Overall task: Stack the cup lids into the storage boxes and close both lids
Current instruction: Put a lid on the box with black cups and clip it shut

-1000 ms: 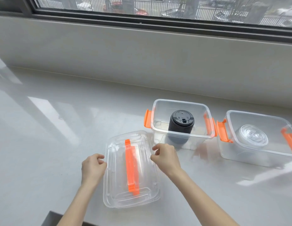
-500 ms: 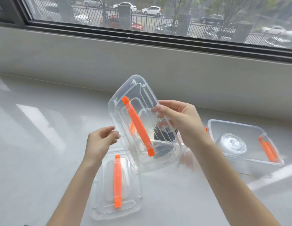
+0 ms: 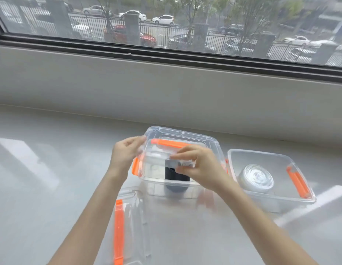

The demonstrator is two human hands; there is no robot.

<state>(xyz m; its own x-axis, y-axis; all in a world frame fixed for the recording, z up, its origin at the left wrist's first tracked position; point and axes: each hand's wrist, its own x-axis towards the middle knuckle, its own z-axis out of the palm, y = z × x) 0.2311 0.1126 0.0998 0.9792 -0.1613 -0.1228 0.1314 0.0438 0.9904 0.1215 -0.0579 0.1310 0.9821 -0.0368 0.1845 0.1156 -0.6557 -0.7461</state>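
Two clear box lids are in play, and neither is fastened yet. Nearest, at the bottom centre of the frame, a spare lid (image 3: 128,226) with an orange handle lies flat on the pale table (image 3: 42,188), awaiting the second box. Above it, mid-frame, the left hand (image 3: 124,155) pinches the left edge of the other clear lid (image 3: 183,138), and the right hand (image 3: 196,167) grips its near edge with fingers curled over the rim; both hands are closed on it. That lid sits tilted over the left storage box (image 3: 166,186), its far side looking close to the rim and its near side raised. Inside the box stands a stack of black cup lids (image 3: 175,176). To the right, just beside it, the right storage box (image 3: 271,199) is open and holds a stack of clear cup lids (image 3: 256,176).

Stacking looks finished, judging by both boxes being filled and no loose cup lids in sight. What remains is seating this lid, snapping the orange latches, then covering and latching the right box.

Room is generous on the left of the table; on the right the two boxes nearly touch, so the latch between them will be tight to reach. Farther back, the wall under the window stands clear of both boxes.
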